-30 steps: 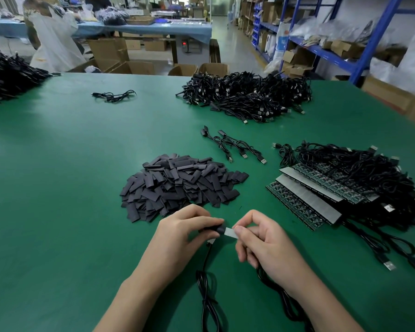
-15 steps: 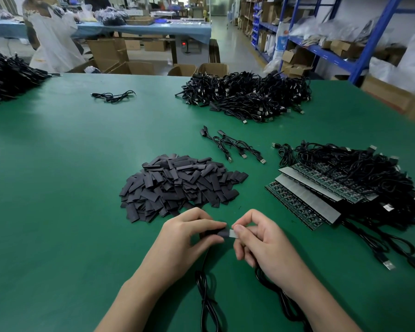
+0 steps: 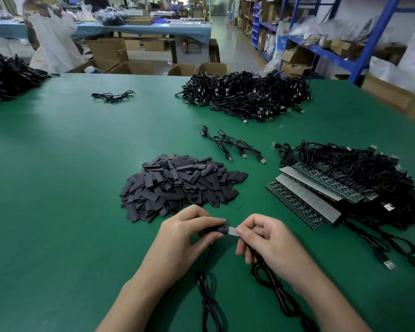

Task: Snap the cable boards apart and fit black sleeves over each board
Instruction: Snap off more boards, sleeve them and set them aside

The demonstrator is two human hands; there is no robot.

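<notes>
Sleeving step: left hand (image 3: 177,243) pinches black sleeve (image 3: 222,229), right hand (image 3: 268,238) pinches board (image 3: 232,230), half-covered. Next, likely: push sleeve fully on.

Two hands are in view, the left hand (image 3: 177,243) and the right hand (image 3: 273,240), with one black sleeve (image 3: 219,229) and one board (image 3: 232,230) between them. Two coiled cables (image 3: 207,300) lie on the one green table (image 3: 58,188) below the hands. There is one pile of loose sleeves (image 3: 177,183), too many to count. Three separate finished cables (image 3: 235,144) lie side by side beyond it. Cable heaps number three: the far heap (image 3: 247,97), the left-edge heap (image 3: 7,77) and the right heap (image 3: 359,173). Among the stacked board panels, two grey strips (image 3: 307,202) show; the panel count is unclear. One small cable bundle (image 3: 113,95) lies alone at far left.
</notes>
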